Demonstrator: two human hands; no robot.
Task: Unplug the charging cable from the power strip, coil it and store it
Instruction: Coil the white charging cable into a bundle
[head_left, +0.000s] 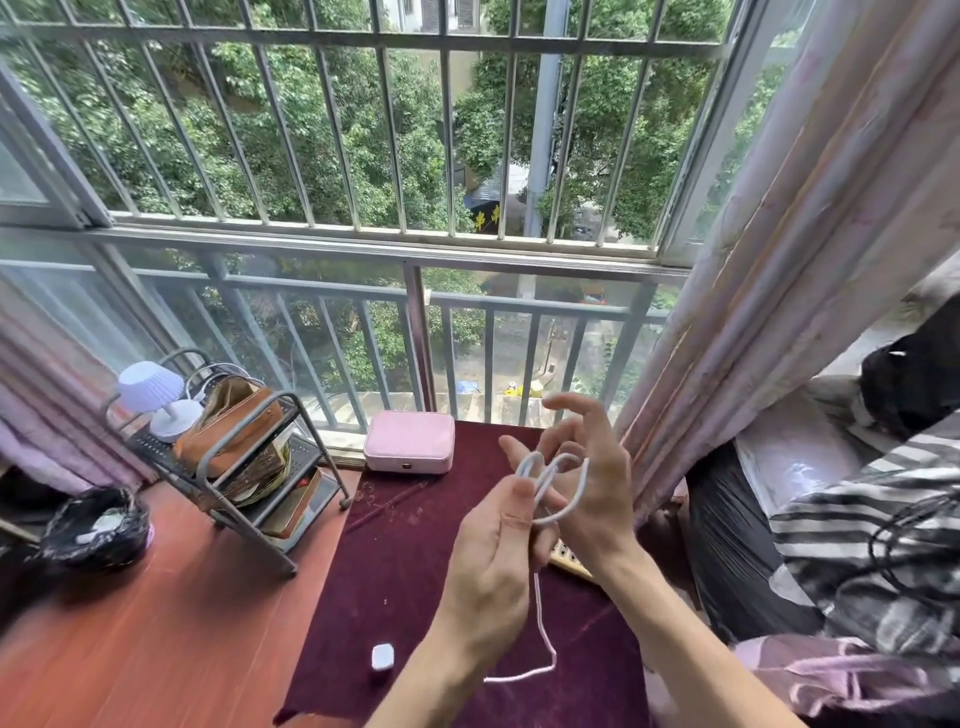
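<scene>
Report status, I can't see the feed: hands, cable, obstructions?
Left hand grip pinching white cable; right hand holding loops. Tail trailing onto maroon cloth. Nothing obstructing.

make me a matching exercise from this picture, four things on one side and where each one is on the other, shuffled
Things:
1. white charging cable
2. pink case
3. small white lamp
4. white charger plug

Places:
A. top shelf of the metal rack
B. far edge of the dark red cloth, by the window
C. looped between the left hand and the right hand
D. near edge of the dark red cloth, close to the left forearm

Pairs: 1-C, 2-B, 3-A, 4-D
</scene>
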